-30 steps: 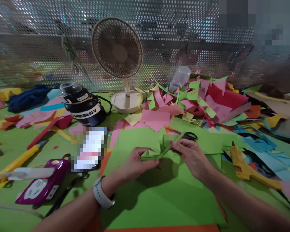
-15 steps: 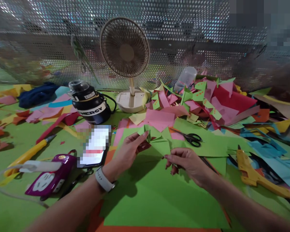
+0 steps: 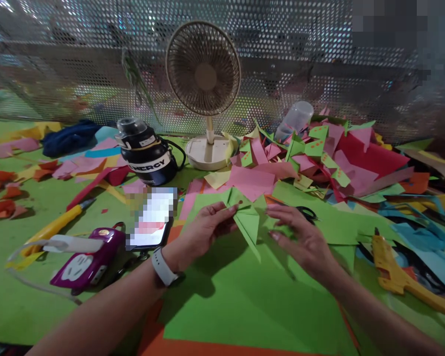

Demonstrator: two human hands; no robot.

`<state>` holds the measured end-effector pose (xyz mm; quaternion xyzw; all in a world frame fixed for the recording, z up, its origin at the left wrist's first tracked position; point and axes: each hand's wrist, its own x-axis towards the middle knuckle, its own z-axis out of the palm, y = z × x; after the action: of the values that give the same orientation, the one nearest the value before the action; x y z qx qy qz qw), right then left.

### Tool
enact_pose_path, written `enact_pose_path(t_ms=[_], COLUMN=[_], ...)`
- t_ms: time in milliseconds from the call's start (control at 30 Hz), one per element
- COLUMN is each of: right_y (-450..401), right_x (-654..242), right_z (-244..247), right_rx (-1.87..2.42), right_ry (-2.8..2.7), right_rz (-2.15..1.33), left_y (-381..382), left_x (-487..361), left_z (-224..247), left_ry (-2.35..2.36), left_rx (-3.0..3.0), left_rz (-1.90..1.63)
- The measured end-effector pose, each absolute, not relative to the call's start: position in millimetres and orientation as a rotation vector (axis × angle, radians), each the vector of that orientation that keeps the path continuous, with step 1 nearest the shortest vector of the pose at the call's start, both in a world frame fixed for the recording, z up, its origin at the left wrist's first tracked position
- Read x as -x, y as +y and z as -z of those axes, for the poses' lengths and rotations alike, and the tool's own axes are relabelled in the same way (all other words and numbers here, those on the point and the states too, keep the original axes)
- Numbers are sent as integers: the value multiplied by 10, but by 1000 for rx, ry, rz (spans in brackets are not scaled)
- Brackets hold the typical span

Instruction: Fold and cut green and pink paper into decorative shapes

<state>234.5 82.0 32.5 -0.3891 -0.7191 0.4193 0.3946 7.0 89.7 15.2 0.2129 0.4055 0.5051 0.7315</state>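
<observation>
A folded piece of light green paper [image 3: 247,222] with a long point hanging down is pinched in my left hand [image 3: 211,225], between thumb and fingers. My right hand [image 3: 300,232] hovers just to the right of it, fingers apart, touching nothing. Below both hands lies a large green sheet [image 3: 252,306] on top of an orange sheet [image 3: 207,347]. Scissors [image 3: 308,213] with black handles lie partly hidden behind my right hand.
A fan [image 3: 203,74] stands at the back beside a black bottle [image 3: 148,158]. Left are a phone [image 3: 154,217], a purple device [image 3: 87,259] and a yellow tool [image 3: 55,227]. Right are a yellow glue gun [image 3: 400,277] and heaped paper scraps [image 3: 341,153].
My right hand has let go of the folded paper and opened beside it. The paper has turned so its point hangs down. The whole view has shifted slightly.
</observation>
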Motion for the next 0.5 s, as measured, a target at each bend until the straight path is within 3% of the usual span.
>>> enact_pose_path(t_ms=[100, 167, 500], right_y=[789, 773, 825], right_x=[-2326, -2314, -2361], right_z=[-326, -314, -255], right_rx=[818, 710, 625], right_ry=[-2212, -2356, -2368], right_rz=[-516, -376, -709], left_y=[824, 775, 702], left_x=[-143, -191, -239], left_z=[-207, -236, -216], left_ry=[891, 899, 834], left_rx=[-490, -494, -541], left_rz=[-968, -904, -869])
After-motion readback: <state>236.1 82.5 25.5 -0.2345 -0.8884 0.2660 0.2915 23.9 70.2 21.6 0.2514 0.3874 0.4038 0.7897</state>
